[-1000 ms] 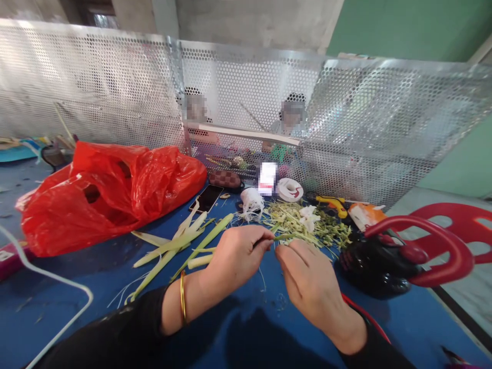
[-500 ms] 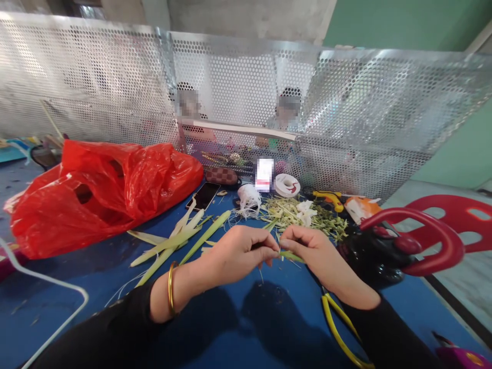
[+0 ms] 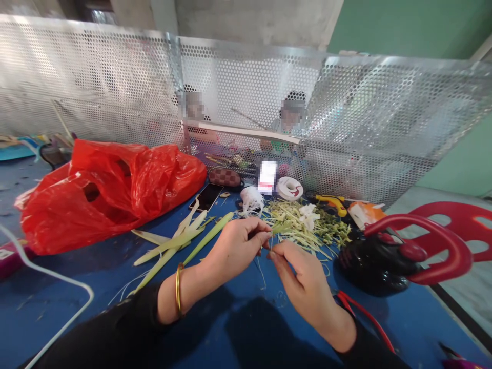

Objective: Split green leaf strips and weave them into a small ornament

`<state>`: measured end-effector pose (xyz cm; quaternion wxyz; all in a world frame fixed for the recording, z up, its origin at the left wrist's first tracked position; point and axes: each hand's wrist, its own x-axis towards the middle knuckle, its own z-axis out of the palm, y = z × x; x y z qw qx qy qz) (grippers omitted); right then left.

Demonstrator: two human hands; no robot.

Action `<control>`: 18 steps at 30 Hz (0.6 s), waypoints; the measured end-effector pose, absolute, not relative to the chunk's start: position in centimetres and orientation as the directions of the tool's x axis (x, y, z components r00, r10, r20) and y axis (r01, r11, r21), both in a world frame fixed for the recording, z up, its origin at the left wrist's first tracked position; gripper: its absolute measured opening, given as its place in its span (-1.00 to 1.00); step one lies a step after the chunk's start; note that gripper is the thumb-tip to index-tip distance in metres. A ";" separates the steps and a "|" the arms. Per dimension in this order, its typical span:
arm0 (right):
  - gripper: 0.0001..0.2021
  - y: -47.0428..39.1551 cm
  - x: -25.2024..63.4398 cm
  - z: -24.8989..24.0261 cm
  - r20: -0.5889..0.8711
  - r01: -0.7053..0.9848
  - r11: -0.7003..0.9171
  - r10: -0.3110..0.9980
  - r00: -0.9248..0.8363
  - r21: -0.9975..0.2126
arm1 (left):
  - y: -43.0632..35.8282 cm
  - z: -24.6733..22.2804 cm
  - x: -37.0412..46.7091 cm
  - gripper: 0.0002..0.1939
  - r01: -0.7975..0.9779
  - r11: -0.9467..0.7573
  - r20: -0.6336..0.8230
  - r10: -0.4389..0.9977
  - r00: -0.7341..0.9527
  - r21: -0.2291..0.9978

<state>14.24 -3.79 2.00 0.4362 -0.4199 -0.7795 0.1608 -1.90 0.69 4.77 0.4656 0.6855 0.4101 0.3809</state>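
My left hand (image 3: 244, 241), with a gold bangle at the wrist, is closed in a pinch on a narrow green leaf strip (image 3: 280, 227). Just below and to the right, my right hand (image 3: 303, 282) pinches a thin thread close to the left fingertips. A loose thread end (image 3: 263, 277) dangles under the hands. Behind them lies a heap of shredded green plant pieces (image 3: 300, 220). Long pale green leaves (image 3: 177, 241) lie left of my left hand. A white thread spool (image 3: 252, 199) stands beyond the hands.
A red plastic bag (image 3: 115, 195) fills the left. At the right stand a black pot with a red handle (image 3: 378, 264) and a red-handled tool (image 3: 369, 315). A phone (image 3: 206, 197), tape roll (image 3: 290, 188) and yellow tool (image 3: 336, 205) lie before the perforated metal screen (image 3: 242, 77).
My right hand has turned and dropped slightly, fingers now pointing up at the left fingertips. The leaf strip's free end now points up and right. A red handle shows where a yellow one was.
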 end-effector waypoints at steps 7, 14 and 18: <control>-0.82 -3.9 14.2 2.4 0.658 0.338 0.700 0.711 -0.247 -0.630 | 0.2 4.7 -1.5 -0.87 0.193 -0.169 0.073 0.903 0.423 0.967; -0.82 -4.4 13.9 1.9 0.652 0.459 0.739 0.663 -0.367 -0.493 | -0.2 4.1 -1.2 -0.86 0.316 -0.289 0.158 0.911 0.380 0.904; -0.81 -4.8 13.6 1.9 0.672 0.530 0.771 0.604 -0.428 -0.354 | -0.5 4.1 -1.2 -0.82 0.435 -0.444 0.302 0.884 0.357 0.783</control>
